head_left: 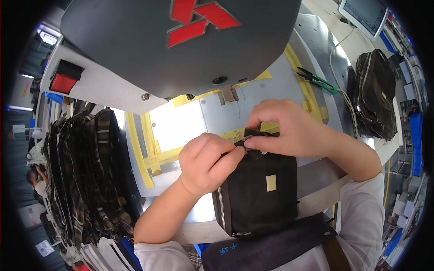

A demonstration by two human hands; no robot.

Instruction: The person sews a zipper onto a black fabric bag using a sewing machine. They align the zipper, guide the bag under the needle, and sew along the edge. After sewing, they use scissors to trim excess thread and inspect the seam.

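Note:
A black fabric bag (253,203) with a silver zipper down its left side and a small pale yellow patch on its face lies at the table's near edge. My left hand (209,163) is closed, thumb and fingers pinching at the bag's top edge. Beside it, my right hand (285,128) pinches a short dark fabric strap (258,132) at that same edge. The fingertips of both hands almost meet there, and they partly hide the strap's end.
A large dark grey machine head (181,58) hangs over the taped metal work plate (176,131). Green-handled thread snips (318,81) and a cord lie to the right. Another dark bag (375,95) stands far right. Stacked plaid-lined pieces (90,176) fill the left; a screen (365,16) is top right.

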